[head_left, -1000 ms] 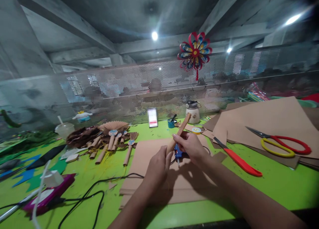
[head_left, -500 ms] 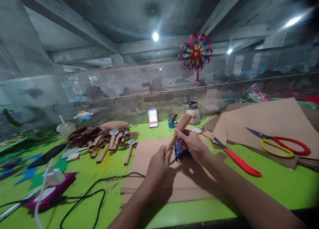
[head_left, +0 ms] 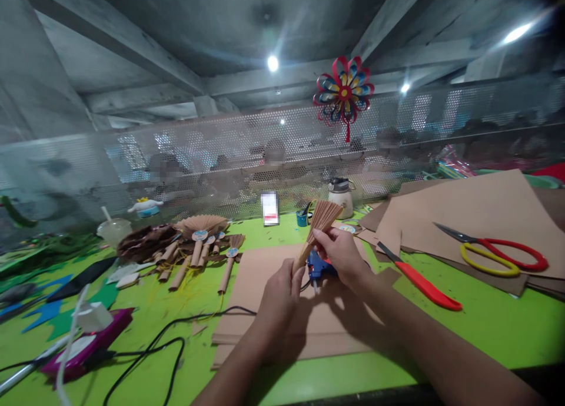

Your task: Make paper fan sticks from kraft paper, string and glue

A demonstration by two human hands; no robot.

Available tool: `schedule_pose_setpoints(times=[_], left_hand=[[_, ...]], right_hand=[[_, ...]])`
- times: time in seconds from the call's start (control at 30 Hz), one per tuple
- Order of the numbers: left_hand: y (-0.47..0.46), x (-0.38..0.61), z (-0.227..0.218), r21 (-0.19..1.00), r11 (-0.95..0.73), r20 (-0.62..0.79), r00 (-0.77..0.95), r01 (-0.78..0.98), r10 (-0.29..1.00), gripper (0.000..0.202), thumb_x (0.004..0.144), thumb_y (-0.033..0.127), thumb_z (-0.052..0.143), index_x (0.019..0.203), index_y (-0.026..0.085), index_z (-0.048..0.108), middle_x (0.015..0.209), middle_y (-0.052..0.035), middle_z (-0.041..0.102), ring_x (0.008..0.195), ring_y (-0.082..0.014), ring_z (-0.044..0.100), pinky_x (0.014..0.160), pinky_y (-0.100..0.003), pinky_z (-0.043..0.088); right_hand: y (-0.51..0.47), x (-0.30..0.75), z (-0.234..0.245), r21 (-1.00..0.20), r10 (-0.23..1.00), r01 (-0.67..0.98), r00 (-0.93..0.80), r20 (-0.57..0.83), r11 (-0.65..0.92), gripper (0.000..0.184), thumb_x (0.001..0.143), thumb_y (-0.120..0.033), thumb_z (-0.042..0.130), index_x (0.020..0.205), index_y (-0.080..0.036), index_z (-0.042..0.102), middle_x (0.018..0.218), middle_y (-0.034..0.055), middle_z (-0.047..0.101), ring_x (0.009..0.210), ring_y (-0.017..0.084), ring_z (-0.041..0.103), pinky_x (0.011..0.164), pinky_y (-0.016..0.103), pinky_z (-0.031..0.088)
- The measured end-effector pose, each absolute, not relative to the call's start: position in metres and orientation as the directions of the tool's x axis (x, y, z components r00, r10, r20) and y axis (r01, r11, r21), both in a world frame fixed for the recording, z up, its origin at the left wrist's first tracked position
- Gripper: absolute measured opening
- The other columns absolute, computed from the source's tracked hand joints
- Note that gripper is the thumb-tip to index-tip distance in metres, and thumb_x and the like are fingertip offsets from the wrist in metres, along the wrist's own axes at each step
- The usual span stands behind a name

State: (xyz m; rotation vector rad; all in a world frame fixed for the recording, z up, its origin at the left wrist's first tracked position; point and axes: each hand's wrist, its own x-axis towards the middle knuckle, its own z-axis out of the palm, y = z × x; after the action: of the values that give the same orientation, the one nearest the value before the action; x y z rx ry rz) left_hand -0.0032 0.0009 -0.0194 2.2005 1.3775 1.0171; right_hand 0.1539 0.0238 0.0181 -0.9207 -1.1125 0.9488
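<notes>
Both my hands hold a pleated brown paper fan (head_left: 321,219) above a stack of brown paper sheets (head_left: 282,300). My left hand (head_left: 279,294) pinches the fan's narrow lower end. My right hand (head_left: 341,254) grips its middle, and the pleats spread out partway at the top. A blue glue gun (head_left: 318,269) lies on the sheets right under my right hand.
Several finished folded fans (head_left: 194,247) lie at the left on the green table (head_left: 485,329). A red-handled knife (head_left: 421,283) and red-and-yellow scissors (head_left: 498,254) rest at the right on brown paper. Black cables (head_left: 163,341) and a pink device (head_left: 83,344) sit front left. A perforated screen (head_left: 220,159) backs the table.
The paper was a closed folded strip a second ago. Its top has since fanned open while both hands stayed in place.
</notes>
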Motion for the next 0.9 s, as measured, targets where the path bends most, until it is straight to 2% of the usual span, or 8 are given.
schedule_pose_setpoints(times=[0.33, 0.5, 0.73, 0.9], left_hand=[[-0.0010, -0.0025, -0.0195, 0.543, -0.470, 0.413, 0.265, 0.696, 0.871, 0.026, 0.095, 0.040, 0.031, 0.096, 0.022, 0.050, 0.074, -0.0019, 0.057, 0.065, -0.0199, 0.053, 0.060, -0.028, 0.033], [-0.0001, -0.0031, -0.0194, 0.556, -0.467, 0.404, 0.267, 0.688, 0.875, 0.025, 0.095, 0.038, 0.032, 0.097, 0.021, 0.050, 0.074, -0.0015, 0.056, 0.066, -0.0191, 0.052, 0.061, -0.028, 0.033], [-0.0003, -0.0052, -0.0160, 0.700, -0.470, 0.346, 0.321, 0.537, 0.882, 0.027, 0.094, 0.042, 0.036, 0.086, 0.019, 0.049, 0.062, 0.0027, 0.049, 0.056, -0.0143, 0.045, 0.056, -0.026, 0.032], [0.0021, -0.0059, -0.0177, 0.872, -0.393, 0.274, 0.374, 0.294, 0.886, 0.033, 0.091, 0.049, 0.040, 0.085, 0.018, 0.048, 0.053, 0.0076, 0.039, 0.045, -0.0089, 0.035, 0.046, -0.022, 0.028]], right_hand=[[0.0183, 0.1514, 0.0223, -0.938, 0.949, -0.163, 0.131, 0.286, 0.305, 0.029, 0.076, -0.042, 0.059, 0.065, -0.015, 0.055, 0.050, -0.0027, 0.053, 0.038, 0.007, 0.042, 0.037, 0.020, 0.033], [0.0183, 0.1520, 0.0225, -0.944, 0.950, -0.137, 0.131, 0.282, 0.299, 0.030, 0.076, -0.042, 0.059, 0.065, -0.015, 0.055, 0.050, -0.0024, 0.053, 0.035, 0.006, 0.042, 0.036, 0.020, 0.034], [0.0206, 0.1548, 0.0218, -0.950, 0.957, -0.138, 0.109, 0.268, 0.281, 0.029, 0.074, -0.041, 0.058, 0.062, -0.015, 0.055, 0.049, -0.0023, 0.053, 0.036, 0.006, 0.042, 0.036, 0.020, 0.033], [0.0194, 0.1605, 0.0265, -0.945, 0.956, -0.144, 0.018, 0.292, 0.292, 0.032, 0.073, -0.044, 0.060, 0.058, -0.016, 0.053, 0.046, -0.0037, 0.049, 0.036, 0.006, 0.038, 0.037, 0.021, 0.028]])
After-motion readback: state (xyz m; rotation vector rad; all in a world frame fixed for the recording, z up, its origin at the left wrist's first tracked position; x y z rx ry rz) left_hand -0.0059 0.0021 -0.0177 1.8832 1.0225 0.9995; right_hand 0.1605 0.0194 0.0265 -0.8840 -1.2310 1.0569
